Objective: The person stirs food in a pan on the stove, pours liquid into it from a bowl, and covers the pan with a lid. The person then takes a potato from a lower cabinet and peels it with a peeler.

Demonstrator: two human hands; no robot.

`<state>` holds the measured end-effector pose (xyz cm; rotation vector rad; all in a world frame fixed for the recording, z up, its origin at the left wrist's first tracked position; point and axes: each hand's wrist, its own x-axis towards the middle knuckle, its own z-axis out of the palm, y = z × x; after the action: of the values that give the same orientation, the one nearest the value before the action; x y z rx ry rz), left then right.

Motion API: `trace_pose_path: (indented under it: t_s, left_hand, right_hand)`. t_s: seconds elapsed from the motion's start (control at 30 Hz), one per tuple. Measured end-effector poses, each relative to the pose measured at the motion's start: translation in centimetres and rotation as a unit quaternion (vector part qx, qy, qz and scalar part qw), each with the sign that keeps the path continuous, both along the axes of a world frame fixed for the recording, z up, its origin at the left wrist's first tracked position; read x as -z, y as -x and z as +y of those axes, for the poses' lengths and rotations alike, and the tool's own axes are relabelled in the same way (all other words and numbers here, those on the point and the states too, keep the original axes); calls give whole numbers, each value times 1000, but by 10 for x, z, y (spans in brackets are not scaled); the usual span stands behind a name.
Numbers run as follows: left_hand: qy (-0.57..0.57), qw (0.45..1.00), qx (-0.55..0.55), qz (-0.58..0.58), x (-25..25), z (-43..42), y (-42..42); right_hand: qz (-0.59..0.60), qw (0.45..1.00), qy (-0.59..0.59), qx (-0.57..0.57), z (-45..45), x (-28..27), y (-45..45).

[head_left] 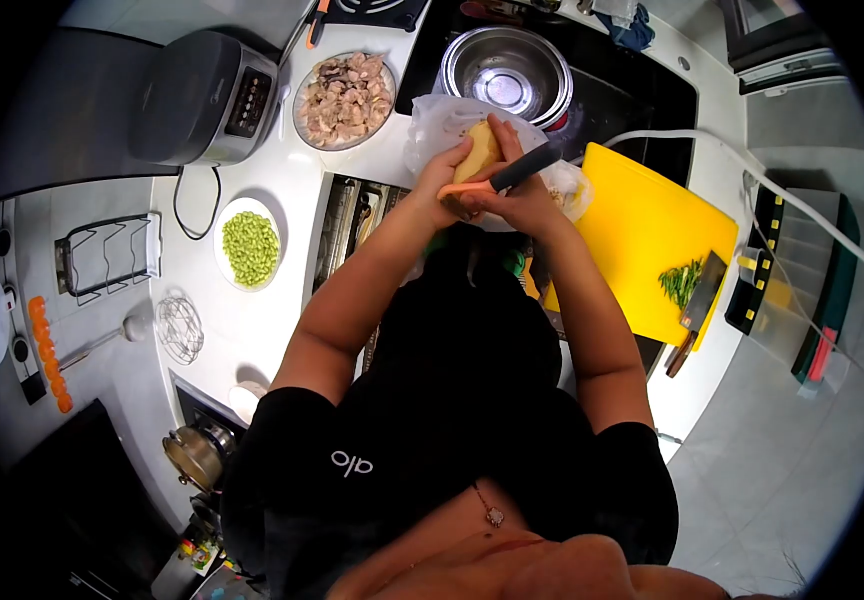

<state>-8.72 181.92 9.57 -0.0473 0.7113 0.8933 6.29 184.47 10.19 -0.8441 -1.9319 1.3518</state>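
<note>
My left hand [445,180] is closed round a peeled-looking yellow potato [480,155]. My right hand [527,208] grips a peeler [524,168] with a dark handle and an orange head, which lies close by the potato. Whether its blade touches the potato cannot be made out. Both hands are over a white plastic bag [432,122] at the counter's front edge. Beside the right hand, some small scraps show inside the bag.
A steel pot [508,35] stands on the black hob beyond the bag. To the right, a yellow cutting board [617,235] bears chopped greens [680,282] and a cleaver [702,292]. Leftward are a plate of meat pieces [345,100], a bowl of green beans [251,248] and an open drawer [352,222].
</note>
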Motion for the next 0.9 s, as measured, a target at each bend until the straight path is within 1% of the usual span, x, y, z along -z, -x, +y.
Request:
trace_pose_path:
  t_s: [0.03, 0.1, 0.13, 0.2, 0.23, 0.33, 0.37, 0.47, 0.57, 0.67, 0.77, 0.87, 0.9]
  left_hand:
    - [-1, 1000, 11, 11, 1, 0, 1]
    - [-3, 999, 31, 33, -3, 1, 5]
    - [-7, 998, 39, 40, -3, -1, 5]
    - [-14, 997, 55, 57, -4, -5, 8]
    - [-7, 998, 32, 53, -2, -6, 5]
    - [-9, 995, 55, 86, -3, -3, 8]
    - [-3, 995, 55, 86, -3, -2, 8]
    - [20, 994, 58, 92, -4, -4, 10]
    - [5, 992, 90, 84, -4, -8, 16]
    - [9, 994, 59, 92, 4, -6, 18]
    - [20, 993, 23, 112, -1, -3, 14]
    - [12, 997, 9, 80, -3, -3, 7]
    - [6, 997, 13, 72, -4, -3, 7]
  right_hand:
    - [-12, 1000, -25, 9, 1, 1, 1]
    - [67, 987, 143, 2, 10, 2, -2]
    - [106, 968, 227, -2, 13, 1, -4]
    - [101, 972, 214, 2, 18, -6, -8]
    - [98, 973, 211, 4, 18, -8, -10]
    - [104, 962, 243, 72, 38, -6, -20]
    - [106, 960, 253, 54, 41, -2, -21]
    - [121, 928, 347, 67, 44, 5, -20]
    - [96, 933, 327, 113, 49, 23, -25]
    - [-7, 955, 267, 125, 55, 20, -34]
    - [167, 943, 269, 101, 42, 10, -29]
    - [125, 962, 240, 25, 19, -1, -14]
    - [141, 956, 244, 84, 16, 1, -11]
